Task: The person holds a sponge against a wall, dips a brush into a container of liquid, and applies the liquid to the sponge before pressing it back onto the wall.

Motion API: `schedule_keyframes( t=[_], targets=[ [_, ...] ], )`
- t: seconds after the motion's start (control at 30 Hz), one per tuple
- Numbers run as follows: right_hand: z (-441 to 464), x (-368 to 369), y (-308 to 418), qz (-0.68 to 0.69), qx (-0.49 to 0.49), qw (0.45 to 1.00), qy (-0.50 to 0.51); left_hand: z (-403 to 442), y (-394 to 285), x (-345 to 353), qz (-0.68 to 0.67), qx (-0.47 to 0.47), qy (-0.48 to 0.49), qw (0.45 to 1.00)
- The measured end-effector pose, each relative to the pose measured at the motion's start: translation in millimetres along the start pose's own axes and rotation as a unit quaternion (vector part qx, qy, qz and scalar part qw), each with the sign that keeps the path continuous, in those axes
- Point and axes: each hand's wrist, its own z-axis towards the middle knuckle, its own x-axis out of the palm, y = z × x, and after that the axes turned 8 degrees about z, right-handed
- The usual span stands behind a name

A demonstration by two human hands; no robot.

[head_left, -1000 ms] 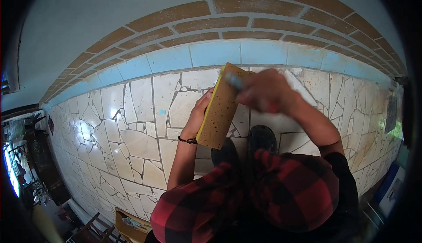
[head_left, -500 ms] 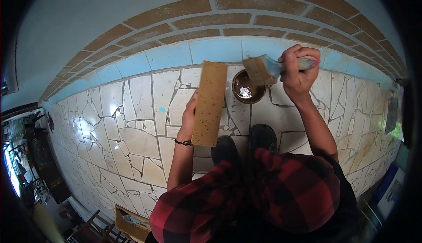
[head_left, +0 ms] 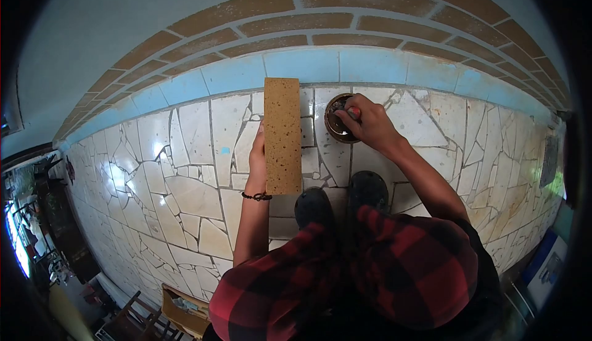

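Note:
My left hand [head_left: 257, 156] grips a long rectangular brown sponge [head_left: 282, 134] from its left side and underneath. Dark pits dot the sponge's upturned face, and it hides most of my fingers. To the right, my right hand [head_left: 370, 122] is closed around the handle of a paintbrush [head_left: 354, 113]; only the reddish handle end shows. The brush points down into a round pot [head_left: 328, 132] of dark brown paint on the floor, and its bristles are hidden by the hand and the pot.
A wall with brown brick shapes [head_left: 370, 29] and a light blue tile strip [head_left: 302, 65] runs across the far side. The floor [head_left: 191, 199] is pale broken stone. My dark shoes [head_left: 368, 193] stand just below the pot. A brown box [head_left: 185, 310] sits at lower left.
My right hand has lowered the paintbrush from above the pot into it, moving left and down. The sponge has shifted slightly left and now stands straighter in my left hand.

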Motion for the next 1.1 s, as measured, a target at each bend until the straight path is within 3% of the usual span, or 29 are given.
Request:
schedule_keyframes(
  t=[0.2, 0.3, 0.43, 0.67, 0.97, 1.1],
  targets=[
    [-4.1, -4.9, -1.0, 0.006, 0.003, 1.0, -0.017, -1.5, 2.7, -5.4, -0.001, 0.003, -0.002, 1.0],
    [-1.1, -17.2, 2.9, 0.044, -0.013, 0.993, -0.11, -1.3, 3.6, -6.4, 0.006, 0.003, 0.003, 1.0],
    [-3.8, -31.1, -11.3, 0.13, 0.062, 0.972, -0.186, 5.0, 9.6, -13.0, 0.003, 0.002, 0.016, 1.0],
    [-1.4, -43.7, -16.4, 0.31, 0.183, 0.905, -0.228, 6.6, 12.5, -11.9, 0.023, 0.005, 0.026, 0.999],
    [-9.9, -36.4, -34.5, 0.484, 0.421, 0.709, -0.291, 2.5, 24.1, -8.2, 0.018, -0.049, 0.073, 0.996],
    [-19.2, -36.3, -65.4, 0.565, 0.416, 0.657, -0.275, -0.7, 22.9, 16.2, 0.005, -0.063, 0.066, 0.996]
  ],
)
